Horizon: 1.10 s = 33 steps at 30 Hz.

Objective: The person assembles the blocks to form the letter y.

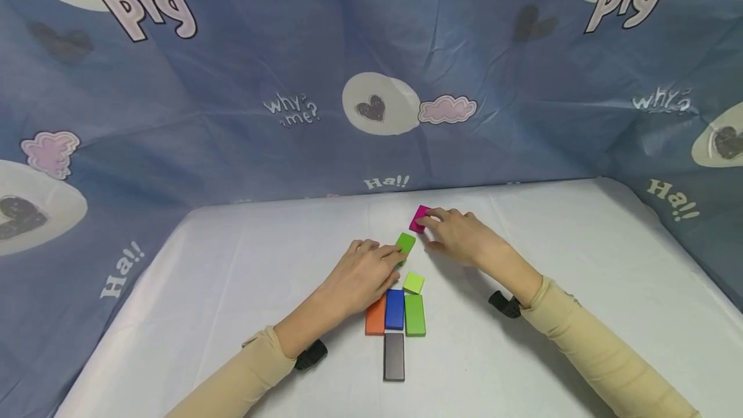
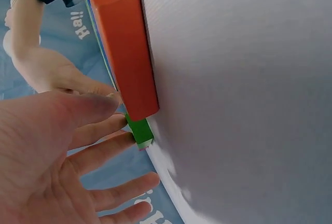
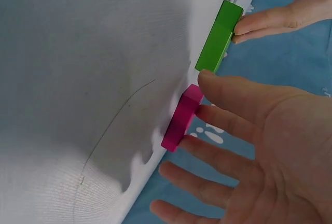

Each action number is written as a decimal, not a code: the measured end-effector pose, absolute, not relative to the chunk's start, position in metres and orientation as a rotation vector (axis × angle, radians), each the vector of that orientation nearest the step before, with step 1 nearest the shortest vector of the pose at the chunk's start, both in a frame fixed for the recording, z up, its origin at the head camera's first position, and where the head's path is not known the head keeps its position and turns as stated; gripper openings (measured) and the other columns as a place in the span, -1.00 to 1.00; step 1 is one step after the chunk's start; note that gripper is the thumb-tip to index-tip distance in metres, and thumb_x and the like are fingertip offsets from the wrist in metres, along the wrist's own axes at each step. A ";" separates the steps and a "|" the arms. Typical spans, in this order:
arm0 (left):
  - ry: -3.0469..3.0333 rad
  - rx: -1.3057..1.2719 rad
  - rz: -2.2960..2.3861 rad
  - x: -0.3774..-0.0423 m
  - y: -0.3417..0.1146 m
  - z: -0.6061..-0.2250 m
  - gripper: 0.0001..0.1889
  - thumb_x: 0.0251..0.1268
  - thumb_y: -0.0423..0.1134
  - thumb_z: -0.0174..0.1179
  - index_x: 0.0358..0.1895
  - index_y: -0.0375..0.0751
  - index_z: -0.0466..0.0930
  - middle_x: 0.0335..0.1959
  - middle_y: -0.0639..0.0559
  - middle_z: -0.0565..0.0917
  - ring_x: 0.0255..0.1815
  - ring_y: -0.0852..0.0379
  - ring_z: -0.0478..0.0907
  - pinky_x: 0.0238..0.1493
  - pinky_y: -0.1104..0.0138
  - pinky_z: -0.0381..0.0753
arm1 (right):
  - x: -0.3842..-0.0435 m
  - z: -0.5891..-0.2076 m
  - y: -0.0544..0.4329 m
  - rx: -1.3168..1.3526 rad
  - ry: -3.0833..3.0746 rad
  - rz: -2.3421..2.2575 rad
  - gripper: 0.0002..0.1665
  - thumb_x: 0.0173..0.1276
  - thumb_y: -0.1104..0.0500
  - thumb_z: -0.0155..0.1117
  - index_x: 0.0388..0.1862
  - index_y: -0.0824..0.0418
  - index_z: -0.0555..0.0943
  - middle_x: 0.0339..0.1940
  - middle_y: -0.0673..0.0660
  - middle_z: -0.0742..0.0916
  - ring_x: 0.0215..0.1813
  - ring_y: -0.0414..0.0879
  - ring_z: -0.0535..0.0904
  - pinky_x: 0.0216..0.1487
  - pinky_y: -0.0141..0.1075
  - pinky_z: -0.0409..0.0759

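Observation:
My left hand (image 1: 361, 276) lies over the left side of the block layout, its nearly straight fingertips on a tilted green block (image 1: 406, 244). Farther back, my right hand (image 1: 461, 237) touches a magenta block (image 1: 416, 220) with its index and middle fingertips. The right wrist view has the magenta block (image 3: 182, 120) and the green block (image 3: 220, 36) lying in a slanting line, a gap between them. Beneath the left hand, an orange block (image 1: 375, 322) is partly covered; in the left wrist view this orange block (image 2: 124, 50) lies close by the thumb.
A small lime block (image 1: 414, 283) sits above a blue block (image 1: 395, 309) and another green block (image 1: 415, 316), which stand side by side with the orange one. Below the blue block lies a dark grey block (image 1: 394, 357). A printed blue curtain (image 1: 232, 82) borders the white table (image 1: 580, 244).

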<state>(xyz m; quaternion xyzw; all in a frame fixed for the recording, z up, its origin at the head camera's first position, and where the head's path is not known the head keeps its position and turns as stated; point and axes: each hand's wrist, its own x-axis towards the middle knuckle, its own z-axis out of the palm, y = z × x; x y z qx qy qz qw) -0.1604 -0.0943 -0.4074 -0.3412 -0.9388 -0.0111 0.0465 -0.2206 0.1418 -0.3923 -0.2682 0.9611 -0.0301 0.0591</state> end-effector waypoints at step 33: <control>-3.049 -1.061 -0.062 -0.191 -0.075 -0.400 -0.45 0.65 -0.04 0.21 0.60 0.01 0.46 0.61 0.01 0.51 0.44 -0.35 0.59 0.44 -0.17 0.59 | -0.239 -0.390 0.150 -0.703 2.875 -0.207 -0.37 0.61 0.05 0.32 0.59 0.02 0.48 0.63 0.26 0.51 0.39 0.43 0.64 0.29 0.44 0.58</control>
